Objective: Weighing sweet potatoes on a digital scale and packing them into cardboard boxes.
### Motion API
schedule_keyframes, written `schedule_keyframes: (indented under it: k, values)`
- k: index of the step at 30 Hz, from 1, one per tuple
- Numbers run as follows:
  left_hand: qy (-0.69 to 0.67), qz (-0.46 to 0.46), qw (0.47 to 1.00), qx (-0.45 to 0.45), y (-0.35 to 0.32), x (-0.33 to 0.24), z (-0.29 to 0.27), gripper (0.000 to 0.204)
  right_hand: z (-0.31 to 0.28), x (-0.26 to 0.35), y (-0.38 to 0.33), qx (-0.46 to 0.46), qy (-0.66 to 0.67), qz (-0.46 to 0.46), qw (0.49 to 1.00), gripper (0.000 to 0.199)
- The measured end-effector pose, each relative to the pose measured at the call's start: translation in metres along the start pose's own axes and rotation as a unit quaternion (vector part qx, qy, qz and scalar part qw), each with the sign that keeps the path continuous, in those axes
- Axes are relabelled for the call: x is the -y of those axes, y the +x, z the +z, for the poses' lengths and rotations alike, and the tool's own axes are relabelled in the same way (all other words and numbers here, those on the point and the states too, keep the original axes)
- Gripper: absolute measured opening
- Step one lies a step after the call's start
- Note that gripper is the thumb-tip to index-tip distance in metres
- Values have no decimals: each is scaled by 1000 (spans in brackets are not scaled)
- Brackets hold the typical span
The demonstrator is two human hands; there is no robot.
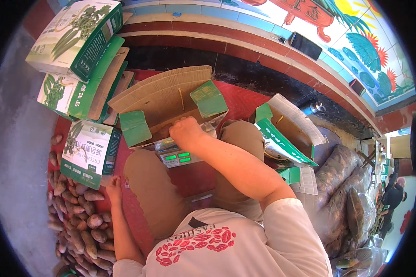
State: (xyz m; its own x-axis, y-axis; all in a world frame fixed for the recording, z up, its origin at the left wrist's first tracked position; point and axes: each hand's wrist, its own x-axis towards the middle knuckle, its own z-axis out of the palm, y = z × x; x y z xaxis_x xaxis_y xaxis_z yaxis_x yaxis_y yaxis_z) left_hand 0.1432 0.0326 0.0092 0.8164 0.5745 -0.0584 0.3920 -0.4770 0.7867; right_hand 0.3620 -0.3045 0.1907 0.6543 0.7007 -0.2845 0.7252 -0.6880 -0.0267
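An open cardboard box point(182, 99) with green inner flaps stands before my knees, on or against a scale point(178, 157) with lit green displays. My right hand point(187, 131) is over the box's near side, its fingers curled down; whatever they hold, if anything, is hidden. Low on the left, my left hand point(114, 187) has its fingers curled in, with nothing visible in them. It is beside a white and green printed carton point(88, 152) and a heap of brownish sweet potatoes point(85, 226).
Printed cartons point(74, 41) are stacked at the far left. Another open box point(286, 129) stands right of my knee. Filled clear plastic bags point(342, 184) lie farther right. A phone point(305, 45) rests on the tiled wall ledge. Red sheeting point(247, 99) covers the floor.
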Motion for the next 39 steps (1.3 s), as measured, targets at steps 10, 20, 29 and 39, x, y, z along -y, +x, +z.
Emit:
schedule_keyframes:
  k: [10, 20, 29, 39]
  values:
    - [181, -245, 945, 115, -96, 78, 11, 34, -2, -2, -3, -19, -3, 0, 1000, 19]
    - [-39, -200, 975, 86, -134, 141, 24, 20, -2, 3, -1, -40, -6, -6, 999, 19]
    - [281, -148, 934, 164, -140, 197, 42, 30, -1, -3, -5, -54, -4, -3, 999, 17]
    - [298, -120, 924, 210, -152, 281, 66, 24, 8, -6, -7, -89, 3, -11, 996, 15]
